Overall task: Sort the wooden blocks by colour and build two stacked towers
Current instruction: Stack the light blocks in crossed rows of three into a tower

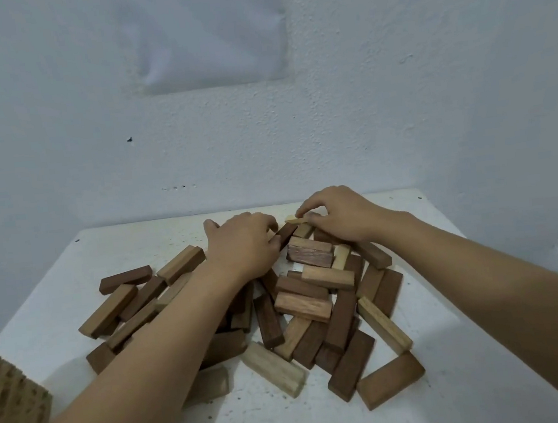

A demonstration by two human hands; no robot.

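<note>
Indoors, white table [137, 253], blocks [314, 297], wall [430, 92], perhaps paper [207, 32]

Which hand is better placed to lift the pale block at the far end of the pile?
Right. The right hand pinches the pale block at its fingertips; the left hand is curled on a dark block beside it.

block heap [300, 298] mid-table, bare table [474, 345] right

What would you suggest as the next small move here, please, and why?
Probably lift the pale block that the right hand pinches and set it on bare table, starting a light group; the left hand grips a dark block, and both colours lie mixed in one pile.
</note>
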